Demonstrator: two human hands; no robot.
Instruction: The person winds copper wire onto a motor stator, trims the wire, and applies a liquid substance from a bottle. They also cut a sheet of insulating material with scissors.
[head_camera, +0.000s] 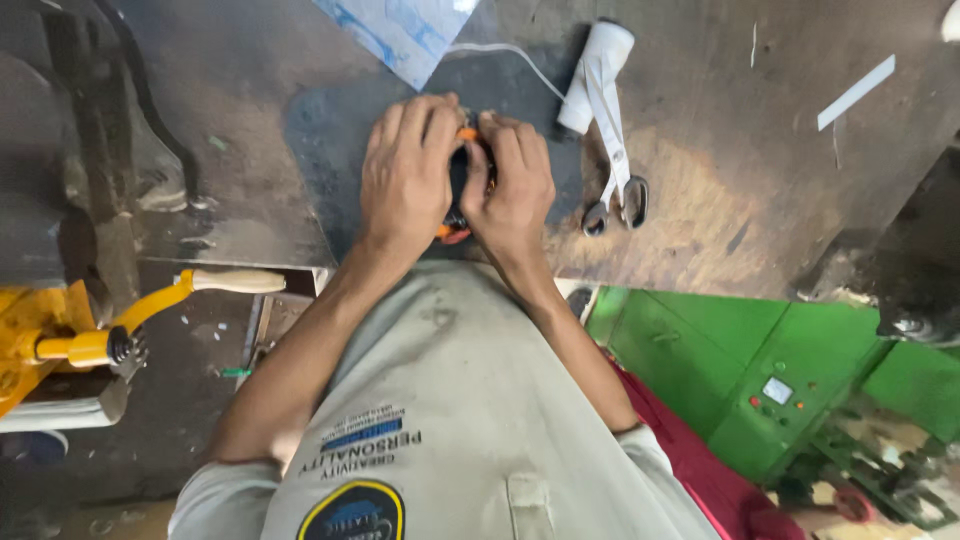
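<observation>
My left hand (408, 172) and my right hand (513, 185) are pressed together over a small black and orange object (462, 180) on a dark mat (320, 140) on the worn workbench. Both hands curl around the object and hide most of it; only orange bits show at its top and bottom. A pair of scissors (612, 170) lies just right of my right hand, blades pointing away from me. Beside the blades sits a white roll (598, 70).
A white and blue plastic bag (405, 30) lies at the bench's far edge. A yellow tool with a wooden handle (150, 300) sticks out at the left. A green machine cabinet (740, 360) stands lower right. A white strip (856, 92) lies far right.
</observation>
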